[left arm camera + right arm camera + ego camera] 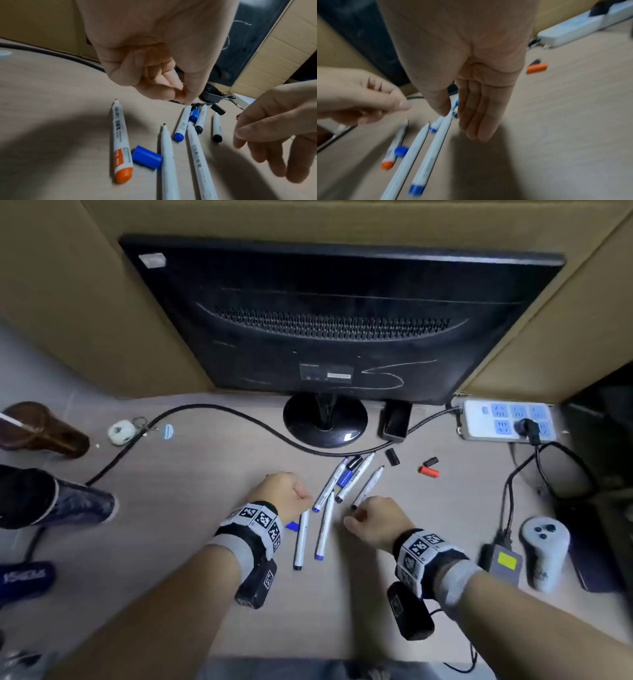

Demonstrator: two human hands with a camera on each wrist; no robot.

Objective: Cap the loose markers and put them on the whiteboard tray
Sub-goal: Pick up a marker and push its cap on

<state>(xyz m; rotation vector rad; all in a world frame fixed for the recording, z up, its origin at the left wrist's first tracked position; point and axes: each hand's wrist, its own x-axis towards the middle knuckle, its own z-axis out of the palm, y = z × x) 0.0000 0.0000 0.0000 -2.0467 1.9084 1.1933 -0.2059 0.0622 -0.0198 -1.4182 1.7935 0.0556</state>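
Note:
Several white markers lie loose on the wooden desk (178,508) below my hands. In the left wrist view, an orange-ended marker (120,142) lies at the left beside a loose blue cap (146,159). Two long uncapped markers (167,155) (197,151) lie right of them. Beyond those are a blue-ended marker (181,121), two black-ended ones (217,127), another blue cap (194,115) and a black cap (218,109). An orange cap (429,471) lies further right. My left hand (180,94) hovers with fingers curled, holding nothing. My right hand (471,121) hangs with straight fingers over the markers, empty.
A black monitor (342,320) on a round stand (325,419) backs the desk, with cardboard walls around it. A black cable (205,409) crosses behind the markers. At right lie a power strip (507,421), an adapter (505,563) and a grey controller (544,553).

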